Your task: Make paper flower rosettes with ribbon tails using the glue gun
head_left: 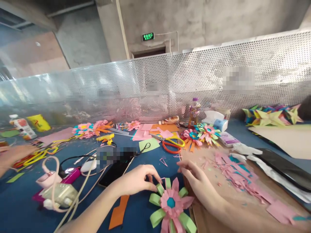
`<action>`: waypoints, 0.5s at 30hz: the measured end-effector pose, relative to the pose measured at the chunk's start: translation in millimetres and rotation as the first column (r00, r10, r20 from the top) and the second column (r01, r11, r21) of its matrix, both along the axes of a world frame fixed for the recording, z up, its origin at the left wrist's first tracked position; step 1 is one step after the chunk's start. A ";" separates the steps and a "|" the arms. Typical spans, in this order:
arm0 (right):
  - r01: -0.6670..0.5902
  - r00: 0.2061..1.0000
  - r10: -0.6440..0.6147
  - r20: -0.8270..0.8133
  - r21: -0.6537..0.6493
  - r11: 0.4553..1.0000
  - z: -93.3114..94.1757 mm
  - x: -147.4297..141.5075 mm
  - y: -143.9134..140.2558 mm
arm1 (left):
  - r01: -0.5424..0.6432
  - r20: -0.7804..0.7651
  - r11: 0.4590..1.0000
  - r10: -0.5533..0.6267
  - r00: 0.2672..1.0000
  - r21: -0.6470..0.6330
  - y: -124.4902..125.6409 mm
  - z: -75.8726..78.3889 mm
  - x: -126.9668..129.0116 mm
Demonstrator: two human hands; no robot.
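- The paper flower (171, 204) lies low in the middle of the frame, on the blue table (21, 204) right at the edge of a brown board (209, 223). It has a teal centre, pink petals and green loops around them.
- The left hand (137, 179) pinches one upper green loop (160, 188) between thumb and fingertips; it grasps that loop, not the whole flower.
- The right hand (194, 178) is just above and right of the flower, fingers loosely spread and pointing left at a thin pink strip near the top petals. I cannot tell whether it grips the strip or only touches it.
- To do this well, in my judgement: keep the pinch light so the loop keeps its curve, steady the flower flat with the free fingers, and match each loop's spacing to its neighbours.
- An orange paper piece (119, 212) lies left of the flower; pink scraps (233, 174) cover the board to the right. Sweep nothing under the petals.
- Further up the frame sit scissors (171, 144), a yellow glue gun (106, 138), finished flowers (201, 132) and a bottle (194, 111).
- Another person's hand (11, 155) shows at the left edge.
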State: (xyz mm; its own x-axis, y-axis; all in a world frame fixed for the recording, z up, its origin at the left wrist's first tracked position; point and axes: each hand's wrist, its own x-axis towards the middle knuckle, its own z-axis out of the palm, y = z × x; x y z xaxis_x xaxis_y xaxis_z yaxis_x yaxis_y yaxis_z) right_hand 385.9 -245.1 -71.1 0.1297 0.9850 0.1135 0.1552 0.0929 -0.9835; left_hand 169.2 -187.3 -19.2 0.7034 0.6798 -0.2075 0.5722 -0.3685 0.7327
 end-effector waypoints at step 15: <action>-0.440 0.879 0.421 -0.224 -0.039 0.897 17.7 -3.3 -2.3 | -0.205 0.386 0.974 0.153 0.910 0.098 -13.3 21.6 4.7</action>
